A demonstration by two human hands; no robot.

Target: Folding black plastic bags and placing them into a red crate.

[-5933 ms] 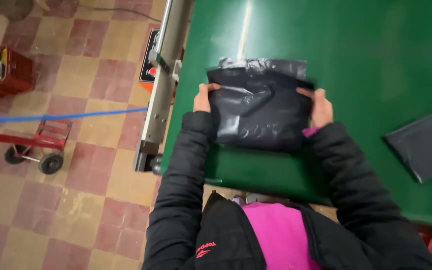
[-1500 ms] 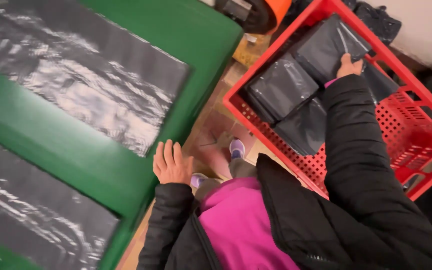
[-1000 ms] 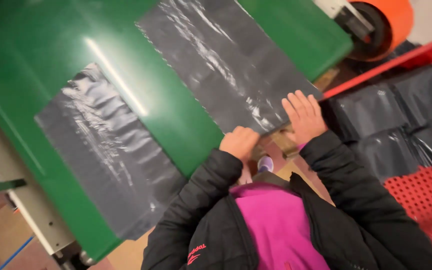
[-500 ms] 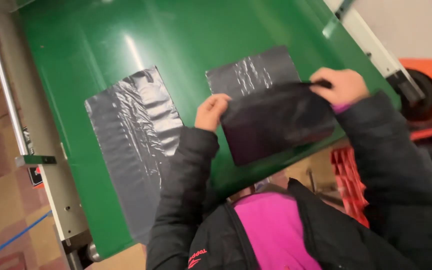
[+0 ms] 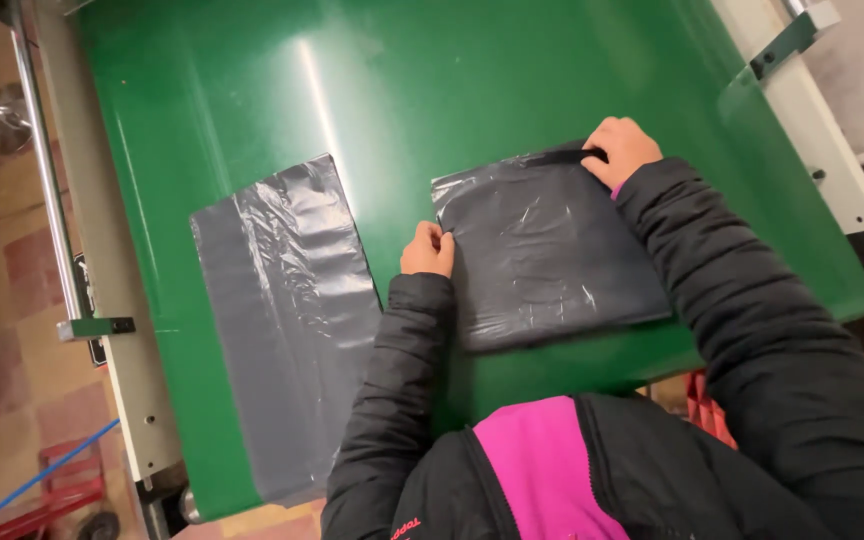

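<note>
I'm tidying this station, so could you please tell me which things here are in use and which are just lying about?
In use: grey bag, held at its edges by left hand and right hand, on the green belt.

Lying about: flat bag, red trolley, blue line.

The left hand (image 5: pixel 428 250) curls its fingers (image 5: pixel 436 236) under the dark bag's (image 5: pixel 547 250) edge, hidden.

A packing warehouse: green conveyor belt (image 5: pixel 452 80), grey mailer bags (image 5: pixel 287 320)
</note>
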